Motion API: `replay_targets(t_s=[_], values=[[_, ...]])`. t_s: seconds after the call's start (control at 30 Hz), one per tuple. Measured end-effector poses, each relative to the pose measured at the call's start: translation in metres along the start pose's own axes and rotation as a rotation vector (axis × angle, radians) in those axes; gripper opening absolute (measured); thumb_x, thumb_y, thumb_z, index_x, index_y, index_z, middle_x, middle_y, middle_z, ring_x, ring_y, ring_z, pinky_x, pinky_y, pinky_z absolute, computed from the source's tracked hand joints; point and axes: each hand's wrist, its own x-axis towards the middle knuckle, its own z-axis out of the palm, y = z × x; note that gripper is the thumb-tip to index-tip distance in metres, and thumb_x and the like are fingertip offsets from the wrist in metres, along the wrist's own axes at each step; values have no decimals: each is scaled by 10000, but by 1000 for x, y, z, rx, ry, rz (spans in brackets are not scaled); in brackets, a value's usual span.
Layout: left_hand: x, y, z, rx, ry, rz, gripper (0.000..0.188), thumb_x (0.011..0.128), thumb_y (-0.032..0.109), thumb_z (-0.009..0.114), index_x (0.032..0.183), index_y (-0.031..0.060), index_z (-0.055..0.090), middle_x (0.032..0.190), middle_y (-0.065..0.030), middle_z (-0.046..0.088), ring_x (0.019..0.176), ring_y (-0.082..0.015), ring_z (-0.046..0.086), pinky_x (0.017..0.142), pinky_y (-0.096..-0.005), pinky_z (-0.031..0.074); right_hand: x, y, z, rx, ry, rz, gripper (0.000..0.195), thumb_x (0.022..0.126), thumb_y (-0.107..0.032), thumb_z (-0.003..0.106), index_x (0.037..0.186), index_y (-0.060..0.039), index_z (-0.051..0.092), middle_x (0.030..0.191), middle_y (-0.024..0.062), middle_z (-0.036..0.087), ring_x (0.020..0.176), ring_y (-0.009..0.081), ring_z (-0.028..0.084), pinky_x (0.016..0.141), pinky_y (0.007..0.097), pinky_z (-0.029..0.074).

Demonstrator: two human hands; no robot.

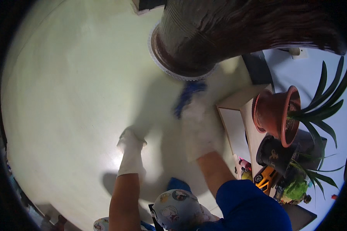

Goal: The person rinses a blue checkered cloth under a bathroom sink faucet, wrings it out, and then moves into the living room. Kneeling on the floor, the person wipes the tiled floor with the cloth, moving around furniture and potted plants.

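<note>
My right hand (197,115), in a white glove, is blurred and reaches forward over the pale floor (75,86). It grips a dark blue cloth (186,96), which lies against the floor just in front of a large, dark brown ridged vase (190,37). Under that vase is a round base with a white scalloped rim (173,75). My left hand (130,142), also in a white glove, is pressed down on the floor farther left and nearer to me. Its fingers are hard to make out.
To the right stands a low wooden cabinet (248,127), bearing a terracotta flowerpot (274,114) with a long-leaved plant and a black pot (279,154). A yellow toy car (265,177) sits closer to me. My patterned knee (176,206) is at the bottom.
</note>
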Motion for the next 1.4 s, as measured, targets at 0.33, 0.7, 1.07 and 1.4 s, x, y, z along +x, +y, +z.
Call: replay_targets(t_s=[0.33, 0.7, 1.07, 1.4], values=[[17, -26, 18, -129, -91, 117, 917, 699, 350, 1022, 1473, 95, 600, 1363, -81, 742, 1290, -238, 688, 1087, -383, 559, -104, 15, -55, 474, -354, 62, 602, 1010, -118, 681, 1591, -164, 530, 1596, 129, 568, 1484, 283, 540, 1222, 419, 465], [-4, -108, 76, -987, 208, 346, 493, 975, 65, 752, 1440, -18, 613, 1206, -127, 751, 1091, -173, 719, 931, -299, 576, -125, -97, -11, 195, -255, -650, 590, 912, -271, 766, 1481, -184, 633, 1492, 165, 624, 1306, 373, 646, 1086, 497, 537], [8, -146, -5, -74, 24, -170, 869, 785, 498, 953, 1470, 108, 590, 1398, -84, 706, 1267, -249, 704, 1040, -369, 591, -31, -110, -22, 39, 31, -201, 694, 943, -296, 794, 1577, -191, 533, 1634, 210, 474, 1383, 440, 569, 1168, 523, 487], [24, -141, -32, -179, -195, -199, 918, 673, 553, 1005, 1430, 174, 652, 1337, -31, 747, 1236, -199, 716, 996, -348, 606, 180, -260, 41, 249, 143, 2, 736, 996, -405, 696, 1634, -162, 422, 1708, 248, 369, 1533, 465, 409, 1282, 526, 359]])
